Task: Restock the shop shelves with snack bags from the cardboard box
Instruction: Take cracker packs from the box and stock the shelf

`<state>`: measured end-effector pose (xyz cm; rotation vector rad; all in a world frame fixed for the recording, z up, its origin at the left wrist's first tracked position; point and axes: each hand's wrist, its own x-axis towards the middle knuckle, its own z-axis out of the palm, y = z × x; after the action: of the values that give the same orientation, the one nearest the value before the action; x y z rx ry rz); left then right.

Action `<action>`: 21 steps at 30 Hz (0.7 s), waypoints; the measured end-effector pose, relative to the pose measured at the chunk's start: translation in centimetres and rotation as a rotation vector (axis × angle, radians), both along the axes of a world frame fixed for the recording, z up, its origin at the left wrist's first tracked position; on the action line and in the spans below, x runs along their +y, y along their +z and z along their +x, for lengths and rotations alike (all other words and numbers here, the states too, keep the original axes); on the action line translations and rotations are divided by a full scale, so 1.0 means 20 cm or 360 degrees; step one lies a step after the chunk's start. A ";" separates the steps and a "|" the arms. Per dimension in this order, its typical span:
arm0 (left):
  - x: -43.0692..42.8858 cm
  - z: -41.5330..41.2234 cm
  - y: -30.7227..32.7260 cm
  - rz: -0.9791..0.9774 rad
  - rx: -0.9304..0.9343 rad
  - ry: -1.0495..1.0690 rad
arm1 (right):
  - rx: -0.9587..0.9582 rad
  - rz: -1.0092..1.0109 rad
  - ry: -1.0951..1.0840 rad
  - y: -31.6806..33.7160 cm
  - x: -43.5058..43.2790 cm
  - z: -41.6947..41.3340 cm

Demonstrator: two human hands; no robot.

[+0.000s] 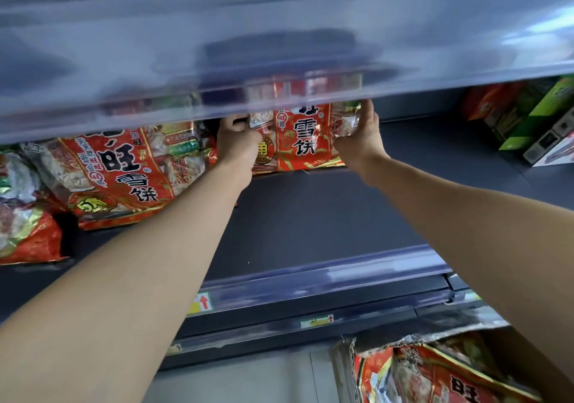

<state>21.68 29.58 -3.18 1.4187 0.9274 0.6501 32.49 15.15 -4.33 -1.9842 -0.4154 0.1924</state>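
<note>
Grip is two-handed: the left hand (239,141) and the right hand (357,137) each close round one side of a red snack bag (299,135), upright at the back of the shelf (310,216). Other bags (115,169) lie just to its left and the cardboard box (348,368) below holds more, so the restocking seems partly done. Front and right are free, but the upper shelf edge (279,92) hangs low.

Illumination is even and moderately bright, with a cool cast. The upper shelf edge (279,61) above the left hand (237,144) and right hand (357,141) is heavily blurred and carries pale reflections toward its right end. The shelf deck (310,210) below the hands lies in shade. The snack bag (298,135) between the hands shows sharp print and small foil glints. Straight lines bow near the frame borders.
</note>
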 end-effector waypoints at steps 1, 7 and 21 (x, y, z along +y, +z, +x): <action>0.01 0.00 0.01 -0.0027 -0.0010 0.0014 | -0.0018 0.0016 -0.0003 0.01 0.02 0.00; 0.05 0.00 -0.01 -0.0106 -0.0072 -0.0096 | 0.0065 0.0022 0.0128 -0.06 0.09 0.04; -0.39 -0.18 0.05 0.0368 0.0080 -0.0131 | -0.0276 -0.0181 0.0189 0.05 -0.22 -0.27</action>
<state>18.09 21.77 -2.24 1.6765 0.8481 0.6792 27.18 10.71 -3.42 -2.0972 -0.6477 0.1212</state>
